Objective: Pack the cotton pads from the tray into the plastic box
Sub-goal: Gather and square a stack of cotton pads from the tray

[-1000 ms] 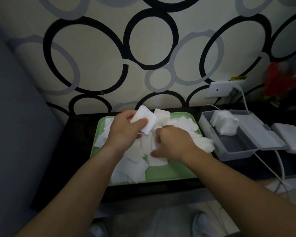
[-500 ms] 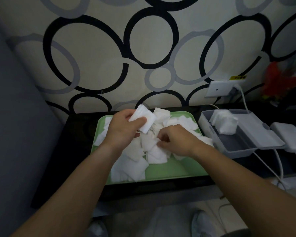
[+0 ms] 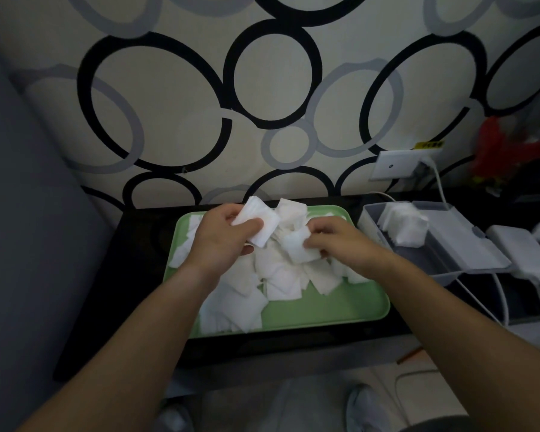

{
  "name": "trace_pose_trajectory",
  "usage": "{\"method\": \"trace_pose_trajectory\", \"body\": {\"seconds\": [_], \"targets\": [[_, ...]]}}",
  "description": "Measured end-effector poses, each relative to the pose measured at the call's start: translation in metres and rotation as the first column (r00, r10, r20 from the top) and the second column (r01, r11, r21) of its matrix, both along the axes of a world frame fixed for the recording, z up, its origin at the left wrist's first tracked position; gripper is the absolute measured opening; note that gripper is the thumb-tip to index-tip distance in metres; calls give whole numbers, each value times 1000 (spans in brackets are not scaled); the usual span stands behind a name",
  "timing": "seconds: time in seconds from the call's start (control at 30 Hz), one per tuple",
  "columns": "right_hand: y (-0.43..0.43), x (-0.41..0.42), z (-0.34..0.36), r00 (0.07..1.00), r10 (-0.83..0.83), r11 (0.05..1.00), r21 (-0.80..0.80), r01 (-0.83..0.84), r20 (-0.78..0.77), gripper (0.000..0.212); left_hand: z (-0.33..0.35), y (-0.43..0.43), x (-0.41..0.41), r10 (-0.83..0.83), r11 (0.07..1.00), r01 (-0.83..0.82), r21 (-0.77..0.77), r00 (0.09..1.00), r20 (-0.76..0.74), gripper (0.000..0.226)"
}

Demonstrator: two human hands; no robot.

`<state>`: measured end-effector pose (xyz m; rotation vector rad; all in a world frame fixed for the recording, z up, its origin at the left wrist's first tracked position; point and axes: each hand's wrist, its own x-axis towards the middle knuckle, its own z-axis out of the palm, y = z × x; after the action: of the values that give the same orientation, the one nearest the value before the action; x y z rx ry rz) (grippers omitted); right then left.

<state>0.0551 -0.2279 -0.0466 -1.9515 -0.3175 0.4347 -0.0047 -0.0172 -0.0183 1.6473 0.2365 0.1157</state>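
Mostly thin, white, square cotton pads [image 3: 281, 275]

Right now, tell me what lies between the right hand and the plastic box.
In the head view, the right rim of the green tray and a thin strip of black table lie between the right hand and the plastic box.

Single head view (wide-angle), facing forward-down, close over tray [image 3: 325, 310] against patterned wall [image 3: 169, 88].

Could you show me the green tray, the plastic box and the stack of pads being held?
green tray [image 3: 325, 307]: head view, bare floor near the front edge.
plastic box [image 3: 427, 260]: head view, bare inner floor.
stack of pads [image 3: 259, 219]: head view, top pad, held in the left hand [image 3: 222, 238].
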Motion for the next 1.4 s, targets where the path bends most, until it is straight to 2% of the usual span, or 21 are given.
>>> {"method": "trace_pose_trajectory", "body": {"seconds": [0.03, 0.07, 0.13, 0.27, 0.37, 0.53, 0.63, 0.8, 1.17, 1.3, 1.4], "targets": [[0, 0, 3, 997, -39, 991, 127, 47, -61, 10, 0, 0, 0, 8, 1000, -8, -5, 1000, -8, 15], [0, 1, 6, 990, -64, 963, 251, 95, -129, 15, -1, -1, 0, 16, 1000, -17, -8, 1000, -17, 14], [1, 1, 14, 970, -43, 899, 415, 142, -240, 38, -1, -1, 0, 36, 999, -36, -18, 999, -30, 16], [9, -10, 26, 961, 100, 849, 526, 54, -258, 31, -2, -5, 0, 2, 996, -7, -87, 998, -61, 23], [15, -14, 31, 950, 111, 818, 570, 79, -291, 33, -1, -12, -1, -49, 988, 39, -151, 997, -63, 24], [23, -18, 34, 943, 0, 833, 522, 184, -332, 15, 1, -20, -3, -38, 969, 23, -246, 998, -57, 31], [26, -19, 34, 936, -50, 826, 513, 235, -349, 22, 2, -19, -3, -58, 960, 38, -276, 996, -63, 34], [30, -23, 36, 927, -116, 814, 500, 295, -357, 13, 0, -25, 0, -57, 949, 27, -315, 995, -85, 35], [37, -29, 40, 926, -306, 871, 329, 366, -222, 13, -3, -28, 0, -20, 918, -15, -396, 996, -84, 32], [36, -31, 43, 941, -289, 911, 252, 327, -177, 17, 0, -28, -1, -48, 909, -1, -418, 993, -107, 22], [37, -33, 45, 957, -260, 939, 195, 282, -130, 20, 5, -26, -1, -69, 872, -9, -490, 988, -141, 29]]}}
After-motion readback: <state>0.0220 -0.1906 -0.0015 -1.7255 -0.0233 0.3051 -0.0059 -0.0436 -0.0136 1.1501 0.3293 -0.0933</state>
